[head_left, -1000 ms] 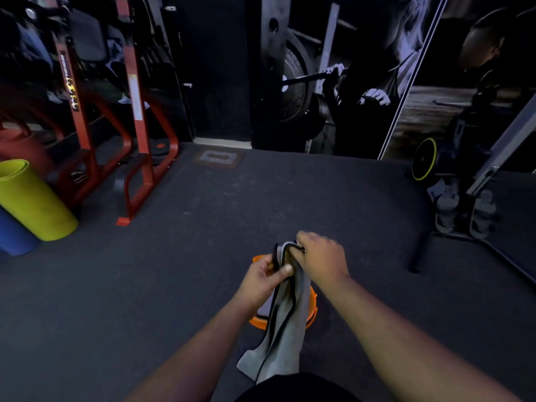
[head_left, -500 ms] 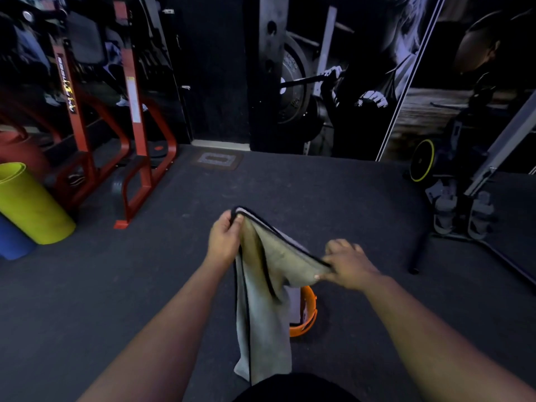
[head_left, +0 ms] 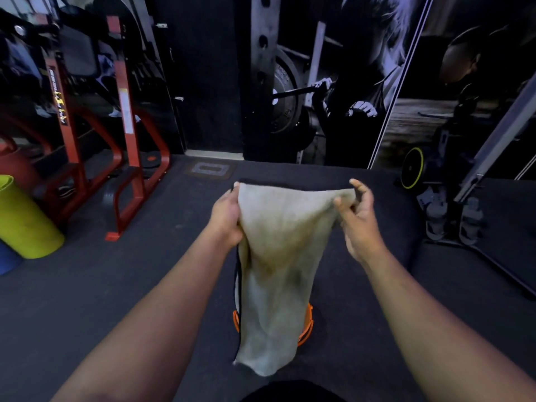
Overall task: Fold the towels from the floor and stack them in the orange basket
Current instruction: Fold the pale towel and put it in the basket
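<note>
A grey towel point(head_left: 275, 271) with dark edging hangs in the air in front of me, its top edge stretched level. My left hand point(head_left: 227, 219) grips the top left corner. My right hand point(head_left: 358, 221) pinches the top right corner between thumb and fingers. The towel narrows as it hangs down. Behind its lower part sits the orange basket point(head_left: 307, 326) on the floor; only slivers of its rim show on either side, and its inside is hidden.
Dark rubber gym floor all around. A red steel rack point(head_left: 127, 158) stands at the left, with a yellow-green roll point(head_left: 26, 219) and a blue one point(head_left: 7, 259) beside it. A machine with grey feet point(head_left: 452, 221) and a yellow-rimmed wheel point(head_left: 413, 169) stands at the right.
My hands began together at the towel's top over the basket. They have drawn apart and risen, spreading the top edge wide and level; the towel now hangs open.
</note>
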{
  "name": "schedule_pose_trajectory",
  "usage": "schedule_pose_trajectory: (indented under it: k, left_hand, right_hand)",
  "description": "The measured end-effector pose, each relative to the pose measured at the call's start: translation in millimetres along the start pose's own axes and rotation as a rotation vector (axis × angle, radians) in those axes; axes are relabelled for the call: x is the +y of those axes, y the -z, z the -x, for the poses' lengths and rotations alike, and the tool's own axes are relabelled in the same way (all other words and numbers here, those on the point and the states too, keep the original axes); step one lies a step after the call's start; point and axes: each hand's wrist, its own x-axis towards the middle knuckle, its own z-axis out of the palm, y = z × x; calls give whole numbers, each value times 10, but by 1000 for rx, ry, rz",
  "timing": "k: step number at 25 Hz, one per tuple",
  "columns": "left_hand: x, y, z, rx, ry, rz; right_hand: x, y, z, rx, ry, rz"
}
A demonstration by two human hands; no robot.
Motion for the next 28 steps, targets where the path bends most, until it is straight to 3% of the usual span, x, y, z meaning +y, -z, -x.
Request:
schedule_pose_trajectory:
  k: [3,4,6,8,10,11,13,16,19,21,23,26,28]
  left_hand:
    - [345,-413,38,-163,69,91]
    - [441,-454,51,-229,61,147]
    - [504,-314,-58,-362,-59,171]
    - [192,23,-54,-463,-113,-183]
    - [-300,363,28,-546,21,-542]
    - [-478,460,46,-551,87,-579]
    - [-628,536,37,-455,135,-436]
    - [-459,416,-14,-289,104,-189]
    - [-199,203,22,-292,46,-116]
    - [-170,170,78,-314,-3,-66]
    - [-366,372,167,-294,-32,-129]
    - [-958,853,391,-202,78,-523]
    - [-1160,997,455,-46,139,-482]
  right_hand:
    - [258,-13,263,-308,-202,408]
    - [365,-39,336,-302,-224,418]
    - [385,-124,350,-143,-210,221]
    - [269,-179,196,-39,-180,44]
    - [148,-207,18,-51,-219,-19]
    - [98,-224,-58,-53,-258,-12]
    - [30,-225,-150,-52,-298,-16]
    - [68,-84,-157,-42,-328,-220]
    - [353,26,8,-267,-461,54]
    - [530,-14,69,-362,-407,131]
    - [560,-109,-2,-335,-370,43]
    - [593,-287,-253,-498,-368,78]
    - [699,-391,-447,-519,-431,117]
